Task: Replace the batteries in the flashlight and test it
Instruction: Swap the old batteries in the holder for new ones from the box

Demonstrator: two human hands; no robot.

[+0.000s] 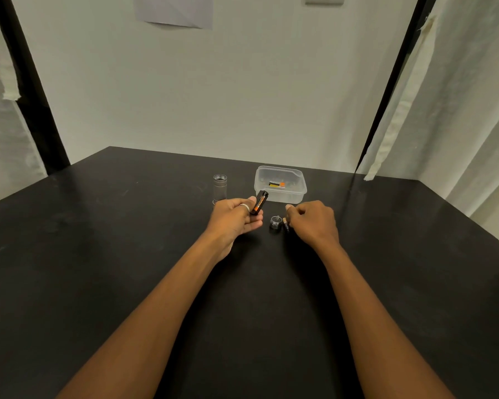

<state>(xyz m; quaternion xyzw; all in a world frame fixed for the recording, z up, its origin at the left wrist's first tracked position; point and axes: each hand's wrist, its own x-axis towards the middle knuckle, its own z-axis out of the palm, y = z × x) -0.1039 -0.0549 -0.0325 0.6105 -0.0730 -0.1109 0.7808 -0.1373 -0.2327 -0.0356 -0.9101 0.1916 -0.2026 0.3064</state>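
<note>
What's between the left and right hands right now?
Head view: the cap, spring up, stands between left hand and right hand, with a battery between it and the right hand.

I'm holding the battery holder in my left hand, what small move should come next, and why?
Probably pick up the loose battery at your right hand and seat it in the holder your left hand grips. The cap lies off on the table and the tube stands open, so loading the holder seems to come before reassembly.
</note>
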